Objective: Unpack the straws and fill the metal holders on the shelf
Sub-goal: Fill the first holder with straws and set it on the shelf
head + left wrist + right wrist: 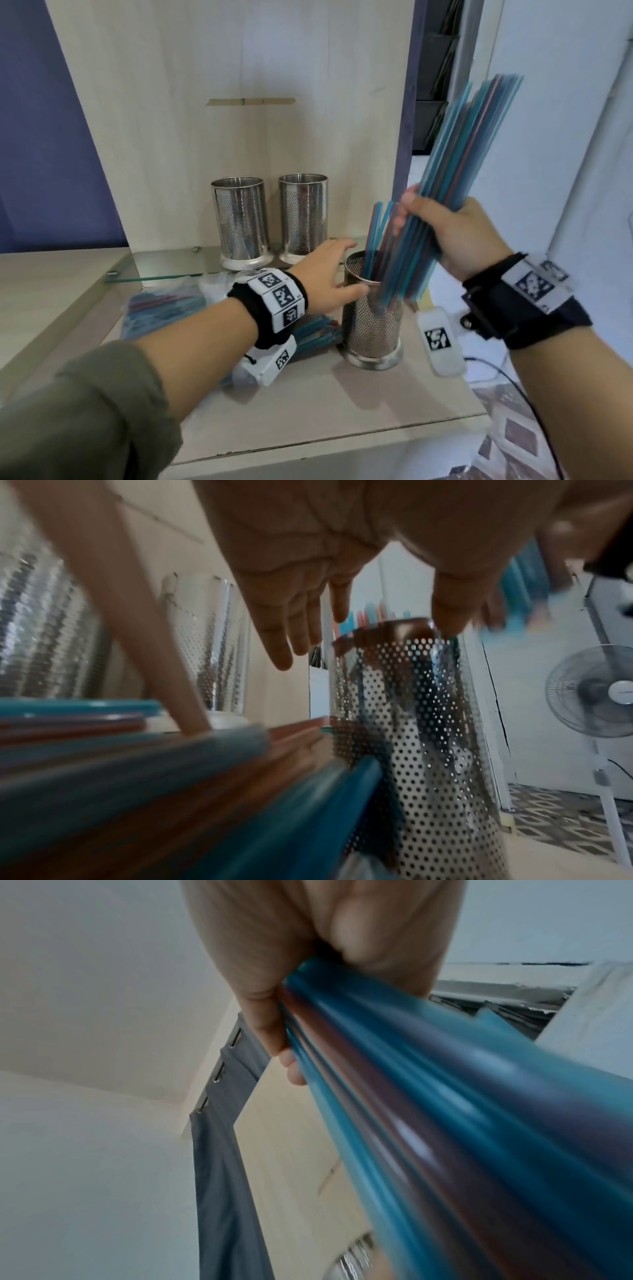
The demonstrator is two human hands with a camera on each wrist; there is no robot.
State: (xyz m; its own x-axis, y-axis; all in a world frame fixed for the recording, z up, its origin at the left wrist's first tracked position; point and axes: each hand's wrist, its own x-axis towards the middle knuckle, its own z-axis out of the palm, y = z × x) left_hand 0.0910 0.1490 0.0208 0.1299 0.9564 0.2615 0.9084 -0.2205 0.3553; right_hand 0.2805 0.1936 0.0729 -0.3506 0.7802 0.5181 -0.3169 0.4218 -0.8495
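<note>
My right hand point(445, 233) grips a thick bundle of blue and red straws point(455, 164), tilted with its lower ends just above and in front of a perforated metal holder point(371, 325) on the counter. That holder has a few straws point(376, 233) standing in it. My left hand point(329, 270) is spread open beside the holder's rim, thumb close to the metal; in the left wrist view the left hand's fingers point(291, 631) reach toward the holder point(411, 723). In the right wrist view the right hand's fingers point(267, 1010) wrap the straw bundle point(445, 1110). Two more metal holders point(241, 221) point(303, 216) stand on the glass shelf point(164, 263).
Bags of packed straws point(164, 308) lie on the wooden counter point(325, 404) under my left wrist. A wooden back panel point(239, 85) rises behind the shelf. A standing fan point(596, 693) and patterned floor are off the counter's right edge.
</note>
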